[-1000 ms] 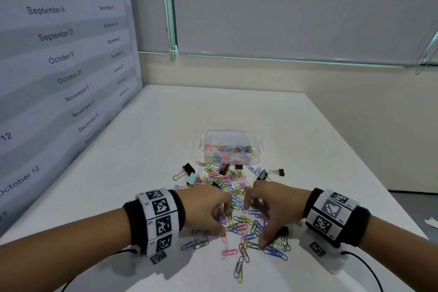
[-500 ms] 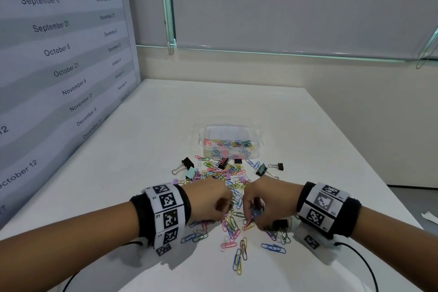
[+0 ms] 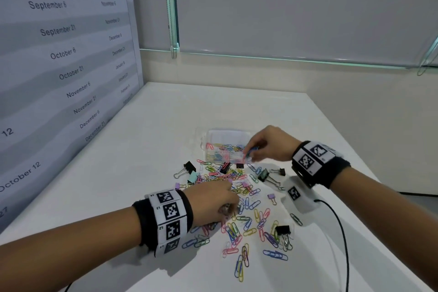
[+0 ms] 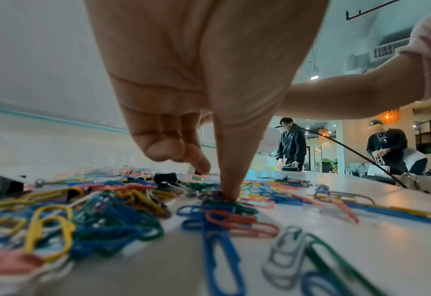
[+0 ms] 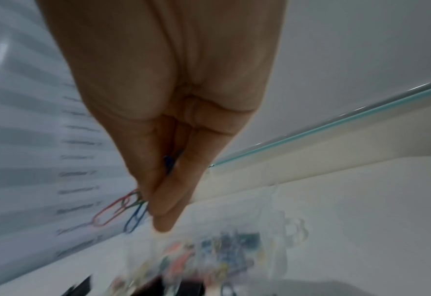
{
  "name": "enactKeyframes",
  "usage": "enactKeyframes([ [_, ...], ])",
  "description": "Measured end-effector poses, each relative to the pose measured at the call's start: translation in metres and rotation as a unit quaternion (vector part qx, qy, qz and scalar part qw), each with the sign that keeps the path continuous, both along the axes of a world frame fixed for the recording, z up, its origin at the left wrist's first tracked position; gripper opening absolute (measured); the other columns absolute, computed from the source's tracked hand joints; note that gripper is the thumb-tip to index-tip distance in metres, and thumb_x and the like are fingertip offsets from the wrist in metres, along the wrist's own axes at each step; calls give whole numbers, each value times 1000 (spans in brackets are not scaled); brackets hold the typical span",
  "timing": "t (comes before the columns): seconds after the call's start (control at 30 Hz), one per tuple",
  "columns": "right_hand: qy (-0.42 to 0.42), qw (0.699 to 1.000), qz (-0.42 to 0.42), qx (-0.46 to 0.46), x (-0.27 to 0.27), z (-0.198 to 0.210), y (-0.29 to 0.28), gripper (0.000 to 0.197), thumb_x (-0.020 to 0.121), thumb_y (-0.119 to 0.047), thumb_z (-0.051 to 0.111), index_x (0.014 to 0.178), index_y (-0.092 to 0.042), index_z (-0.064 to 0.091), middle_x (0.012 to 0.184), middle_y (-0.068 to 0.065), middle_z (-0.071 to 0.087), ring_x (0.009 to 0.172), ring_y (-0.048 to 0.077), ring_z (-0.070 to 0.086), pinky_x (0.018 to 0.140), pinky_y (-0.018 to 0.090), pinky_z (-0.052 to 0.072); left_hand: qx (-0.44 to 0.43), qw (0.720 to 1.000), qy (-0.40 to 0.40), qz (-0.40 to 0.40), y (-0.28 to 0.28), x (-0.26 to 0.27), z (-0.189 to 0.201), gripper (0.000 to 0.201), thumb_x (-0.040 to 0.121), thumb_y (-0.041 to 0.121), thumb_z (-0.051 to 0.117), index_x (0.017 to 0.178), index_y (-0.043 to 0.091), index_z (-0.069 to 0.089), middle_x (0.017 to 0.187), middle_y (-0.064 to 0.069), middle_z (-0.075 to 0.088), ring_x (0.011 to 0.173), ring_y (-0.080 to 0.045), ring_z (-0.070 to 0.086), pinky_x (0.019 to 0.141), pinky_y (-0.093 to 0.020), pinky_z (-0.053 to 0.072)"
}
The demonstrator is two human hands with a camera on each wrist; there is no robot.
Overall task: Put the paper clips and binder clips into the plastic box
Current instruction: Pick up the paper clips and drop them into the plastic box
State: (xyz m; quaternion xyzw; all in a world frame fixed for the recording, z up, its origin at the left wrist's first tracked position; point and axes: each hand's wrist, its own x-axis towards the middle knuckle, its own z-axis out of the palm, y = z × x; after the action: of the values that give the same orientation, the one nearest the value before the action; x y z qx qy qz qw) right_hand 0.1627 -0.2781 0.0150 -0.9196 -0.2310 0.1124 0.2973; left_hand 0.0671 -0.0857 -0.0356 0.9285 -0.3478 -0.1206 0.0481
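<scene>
A clear plastic box (image 3: 224,135) holding several coloured clips stands mid-table. My right hand (image 3: 248,152) hovers over its near right corner and pinches a few paper clips (image 5: 113,210) between thumb and fingers; the box (image 5: 280,230) is a blur below. In front of the box spreads a pile of coloured paper clips (image 3: 246,225) with black binder clips (image 3: 189,167) and a mint one (image 3: 193,176). My left hand (image 3: 227,205) is down on the pile's left side. Its thumb tip (image 4: 228,193) presses a green clip, and its curled fingers (image 4: 181,152) pinch into the pile.
A wall chart of dates (image 3: 59,54) borders the table on the left. A white tagged device (image 3: 299,199) with a black cable (image 3: 341,232) hangs from my right wrist just above the table. The table's right edge (image 3: 350,149) drops off. Two people (image 4: 290,144) stand far behind.
My right hand has lifted off the pile and moved forward to the box with paper clips in its fingers. My left hand stays on the pile.
</scene>
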Motion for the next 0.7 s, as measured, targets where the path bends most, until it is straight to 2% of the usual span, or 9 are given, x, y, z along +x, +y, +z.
enactKeyframes([
  [0.1,-25,996,-65,54,22,0,6,15,81,1,64,88,-8,74,78,6,72,71,12,71,75,24,58,-9,1000,17,-3,0,2,2,16,87,21,60,102,16,64,103,-4,61,97,-19,54,68,-23,31],
  [0.17,-38,994,-88,53,31,-3,11,17,83,-1,60,91,-7,74,86,11,73,80,21,72,82,34,58,-17,1000,27,0,1,3,3,18,87,20,59,104,15,63,104,-4,64,97,-20,56,70,-23,35],
  [0.2,-44,994,-88,37,33,-6,12,19,84,-1,58,93,-8,73,91,11,73,85,22,71,85,35,57,-19,999,31,2,2,3,3,19,87,20,59,106,16,63,105,-5,64,97,-20,57,72,-24,37],
  [0.27,-58,996,-71,-16,33,-11,15,25,84,-1,56,99,-13,72,103,8,72,92,19,67,86,29,53,-21,999,38,5,2,3,3,22,87,20,59,109,17,61,105,-4,65,96,-21,58,74,-27,41],
  [0.33,-71,995,-56,-48,30,-15,17,27,84,-2,54,99,-17,71,108,3,70,86,13,63,79,23,47,-23,999,36,3,3,3,3,23,87,20,59,110,18,60,105,-4,66,95,-21,58,73,-27,40],
  [0.47,-92,993,-19,-66,14,-15,15,21,82,-4,58,92,-17,71,94,0,69,65,-2,54,55,4,39,-27,999,27,-1,1,4,3,24,89,19,56,113,21,63,104,-4,69,95,-21,61,70,-23,37],
  [0.5,-83,994,0,-76,8,-16,14,19,82,-5,59,91,-16,71,89,-1,67,63,-5,53,54,2,40,-25,999,25,-5,0,4,3,25,90,19,54,114,20,63,105,-5,69,96,-22,61,71,-24,39],
  [0.6,-31,987,58,-148,-14,-21,10,13,82,-14,65,92,-19,70,85,-7,63,66,1,58,62,9,45,-24,1000,17,-9,-1,5,4,26,90,16,50,112,17,65,106,-6,69,97,-23,62,78,-29,47],
  [0.7,8,971,95,-220,-33,-31,7,26,76,-26,73,102,-24,66,91,-10,58,72,5,55,68,18,43,-26,1000,7,8,-2,6,4,24,89,17,53,109,18,65,103,-4,69,94,-22,61,72,-26,41],
])
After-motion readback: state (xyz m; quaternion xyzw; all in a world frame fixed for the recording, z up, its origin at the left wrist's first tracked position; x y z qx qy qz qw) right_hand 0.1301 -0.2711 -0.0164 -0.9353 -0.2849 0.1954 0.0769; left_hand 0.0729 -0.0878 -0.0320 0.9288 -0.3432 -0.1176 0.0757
